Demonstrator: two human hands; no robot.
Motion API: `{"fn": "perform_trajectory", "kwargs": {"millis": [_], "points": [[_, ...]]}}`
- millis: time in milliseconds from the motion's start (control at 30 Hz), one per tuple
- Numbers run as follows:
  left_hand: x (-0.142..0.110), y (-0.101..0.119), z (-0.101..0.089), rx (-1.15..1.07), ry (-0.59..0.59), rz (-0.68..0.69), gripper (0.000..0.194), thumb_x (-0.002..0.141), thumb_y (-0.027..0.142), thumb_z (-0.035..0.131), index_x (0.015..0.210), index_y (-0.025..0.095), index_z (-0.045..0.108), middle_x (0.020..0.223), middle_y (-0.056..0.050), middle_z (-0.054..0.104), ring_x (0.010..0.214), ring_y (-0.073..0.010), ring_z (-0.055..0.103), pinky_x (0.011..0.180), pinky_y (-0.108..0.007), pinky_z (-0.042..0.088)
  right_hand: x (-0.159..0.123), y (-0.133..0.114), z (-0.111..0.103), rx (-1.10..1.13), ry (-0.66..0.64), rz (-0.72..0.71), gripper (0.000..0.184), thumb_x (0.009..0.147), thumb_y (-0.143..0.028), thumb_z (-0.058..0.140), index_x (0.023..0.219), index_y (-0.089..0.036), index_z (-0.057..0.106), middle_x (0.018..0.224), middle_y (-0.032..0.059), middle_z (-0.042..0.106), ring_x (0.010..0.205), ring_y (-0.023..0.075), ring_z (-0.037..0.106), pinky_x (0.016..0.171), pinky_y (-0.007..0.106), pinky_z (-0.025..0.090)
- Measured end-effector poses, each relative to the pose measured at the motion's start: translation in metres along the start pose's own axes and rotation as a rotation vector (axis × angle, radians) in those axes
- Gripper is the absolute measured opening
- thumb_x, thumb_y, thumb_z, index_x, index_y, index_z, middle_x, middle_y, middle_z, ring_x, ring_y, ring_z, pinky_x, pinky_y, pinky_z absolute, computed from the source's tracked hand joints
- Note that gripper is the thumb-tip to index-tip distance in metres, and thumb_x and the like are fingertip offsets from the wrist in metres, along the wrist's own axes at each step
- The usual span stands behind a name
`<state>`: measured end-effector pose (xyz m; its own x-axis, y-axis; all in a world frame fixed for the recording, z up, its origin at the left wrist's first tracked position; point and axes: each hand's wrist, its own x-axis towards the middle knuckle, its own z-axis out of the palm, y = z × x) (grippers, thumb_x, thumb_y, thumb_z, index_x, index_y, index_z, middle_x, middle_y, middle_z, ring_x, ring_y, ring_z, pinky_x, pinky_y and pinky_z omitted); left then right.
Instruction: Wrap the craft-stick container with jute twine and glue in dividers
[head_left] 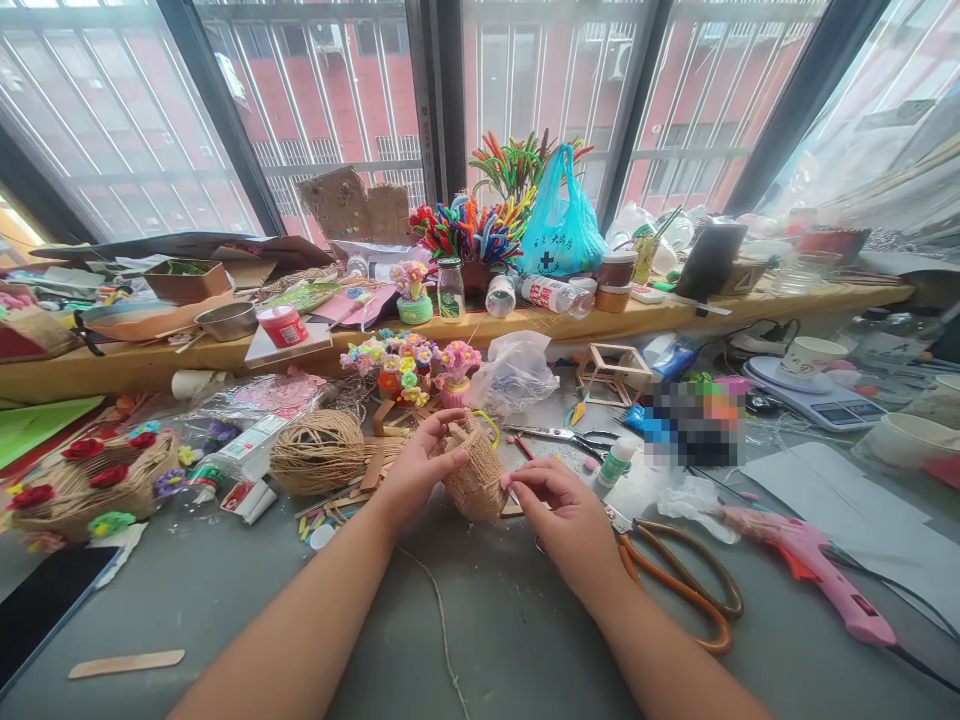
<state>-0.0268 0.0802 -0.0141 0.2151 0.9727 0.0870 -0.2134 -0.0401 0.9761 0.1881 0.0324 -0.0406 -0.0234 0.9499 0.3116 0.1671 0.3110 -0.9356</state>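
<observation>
A small basket wrapped in jute twine (474, 478) sits between my hands at the middle of the grey table (247, 600). My left hand (415, 463) grips its left side, thumb and fingers curled over the rim. My right hand (564, 512) is beside its lower right edge, fingers pinched against the twine. A loose strand of twine (442, 620) trails from the basket toward me. A ball of jute twine (317, 452) lies just left of my left hand.
Orange-handled scissors (686, 585) lie right of my right hand, a pink glue gun (814, 560) further right. A twine basket with flowers (90, 485) sits left. Small flower pots (409, 365), a plastic bag (514, 375) and silver scissors (566, 435) lie behind. A cluttered wooden shelf (480, 325) runs along the window.
</observation>
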Motion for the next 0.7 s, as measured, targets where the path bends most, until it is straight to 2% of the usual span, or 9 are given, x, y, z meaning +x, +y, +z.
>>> {"fn": "perform_trajectory", "kwargs": {"millis": [100, 267, 467, 567, 700], "points": [[0.0, 0.003, 0.002, -0.028, 0.005, 0.014, 0.063, 0.072, 0.039, 0.088, 0.129, 0.027, 0.064, 0.129, -0.008, 0.068, 0.121, -0.0296, 0.061, 0.1, -0.038, 0.047, 0.001, 0.0, -0.001, -0.02, 0.0, 0.009, 0.026, 0.092, -0.05, 0.071, 0.091, -0.027, 0.084, 0.095, 0.0076, 0.072, 0.093, 0.0249, 0.068, 0.079, 0.035, 0.055], [-0.002, 0.001, 0.002, -0.047, 0.004, 0.051, 0.061, 0.071, 0.037, 0.089, 0.127, 0.028, 0.065, 0.125, -0.007, 0.067, 0.118, -0.0275, 0.061, 0.098, -0.036, 0.048, 0.0, 0.001, 0.003, 0.016, 0.002, 0.029, 0.024, 0.088, -0.049, 0.075, 0.085, -0.026, 0.081, 0.086, 0.0044, 0.067, 0.076, 0.0197, 0.062, 0.067, 0.031, 0.051], [-0.005, 0.005, 0.003, -0.121, -0.032, 0.036, 0.068, 0.067, 0.041, 0.091, 0.128, 0.029, 0.064, 0.125, -0.007, 0.066, 0.116, -0.0285, 0.062, 0.097, -0.037, 0.049, -0.003, -0.001, 0.011, 0.415, -0.003, 0.265, 0.035, 0.078, -0.053, 0.085, 0.082, -0.022, 0.069, 0.083, 0.0015, 0.069, 0.077, 0.0185, 0.065, 0.07, 0.031, 0.054], [-0.006, 0.008, 0.004, -0.159, -0.044, 0.033, 0.067, 0.067, 0.042, 0.091, 0.127, 0.029, 0.064, 0.123, -0.007, 0.068, 0.114, -0.0286, 0.064, 0.094, -0.037, 0.049, -0.003, -0.003, 0.012, 0.421, -0.001, 0.222, 0.036, 0.075, -0.052, 0.088, 0.08, -0.021, 0.071, 0.088, 0.0026, 0.068, 0.079, 0.0185, 0.067, 0.072, 0.031, 0.056], [-0.005, 0.009, 0.005, -0.159, -0.026, 0.021, 0.066, 0.066, 0.041, 0.092, 0.125, 0.028, 0.066, 0.121, -0.007, 0.069, 0.114, -0.029, 0.064, 0.093, -0.037, 0.05, -0.004, -0.004, 0.011, 0.311, 0.007, 0.144, 0.029, 0.084, -0.051, 0.08, 0.091, -0.023, 0.077, 0.096, 0.0053, 0.067, 0.083, 0.0209, 0.069, 0.073, 0.034, 0.061]]}}
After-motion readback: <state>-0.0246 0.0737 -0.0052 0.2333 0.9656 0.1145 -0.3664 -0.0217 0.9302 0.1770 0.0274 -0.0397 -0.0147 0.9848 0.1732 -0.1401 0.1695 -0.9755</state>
